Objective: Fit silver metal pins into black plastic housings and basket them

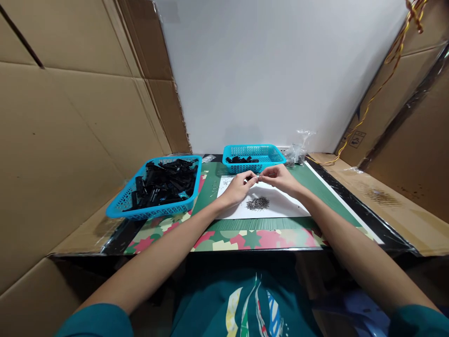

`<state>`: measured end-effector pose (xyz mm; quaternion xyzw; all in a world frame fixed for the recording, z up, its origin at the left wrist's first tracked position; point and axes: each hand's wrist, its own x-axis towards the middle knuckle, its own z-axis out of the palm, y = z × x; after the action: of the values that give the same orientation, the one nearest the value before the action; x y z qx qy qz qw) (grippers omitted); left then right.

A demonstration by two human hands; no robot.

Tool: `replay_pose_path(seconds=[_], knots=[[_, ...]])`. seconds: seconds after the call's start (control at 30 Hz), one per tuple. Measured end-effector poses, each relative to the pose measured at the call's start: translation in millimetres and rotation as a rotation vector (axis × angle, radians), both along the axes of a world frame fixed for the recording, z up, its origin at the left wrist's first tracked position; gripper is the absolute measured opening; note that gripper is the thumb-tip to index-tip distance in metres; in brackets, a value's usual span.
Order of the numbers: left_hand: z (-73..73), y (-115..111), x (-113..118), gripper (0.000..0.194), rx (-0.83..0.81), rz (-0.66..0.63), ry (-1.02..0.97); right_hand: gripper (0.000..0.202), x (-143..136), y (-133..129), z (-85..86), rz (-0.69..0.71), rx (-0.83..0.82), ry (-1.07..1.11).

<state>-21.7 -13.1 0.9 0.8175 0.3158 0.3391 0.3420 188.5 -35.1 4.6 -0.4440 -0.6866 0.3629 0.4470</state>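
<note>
My left hand point(240, 188) and my right hand point(278, 179) meet over a white sheet point(280, 208), fingertips nearly touching. Between the left fingers is a small dark piece, partly hidden by them. The right thumb and forefinger pinch at something thin and tiny beside it, too small to name. Just below the hands, a pile of small metal pieces point(258, 203) lies on the sheet.
A blue basket point(191, 202) heaped with black plastic parts point(166, 182) stands at the left. Behind the hands is another blue basket point(277, 157) with fewer black parts. Clear plastic bags point(296, 153) lie at the back right. Cardboard walls flank the table.
</note>
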Motion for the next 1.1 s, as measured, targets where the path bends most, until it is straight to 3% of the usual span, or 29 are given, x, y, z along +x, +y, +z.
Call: replay_pose_path(seconds=[0.2,0.33,0.6,1.1], knots=[[-8.2,1.5,-3.0,0.041,0.041,0.129,0.129,0.018,13.6,5.0,-1.9,-0.186,-0.091,-0.132],[-7.7,-0.3,-3.8,0.043,0.071,0.064,0.224,0.016,16.3,7.6,-4.8,-0.203,-0.131,-0.221],[-5.1,8.4,-9.5,0.04,0.11,0.008,0.303,0.012,8.0,16.7,-9.5,-0.232,-0.021,-0.356],[-5.0,-1.2,-10.0,0.036,0.099,-0.004,0.317,0.016,0.3,11.0,-13.1,-0.217,0.167,-0.525]])
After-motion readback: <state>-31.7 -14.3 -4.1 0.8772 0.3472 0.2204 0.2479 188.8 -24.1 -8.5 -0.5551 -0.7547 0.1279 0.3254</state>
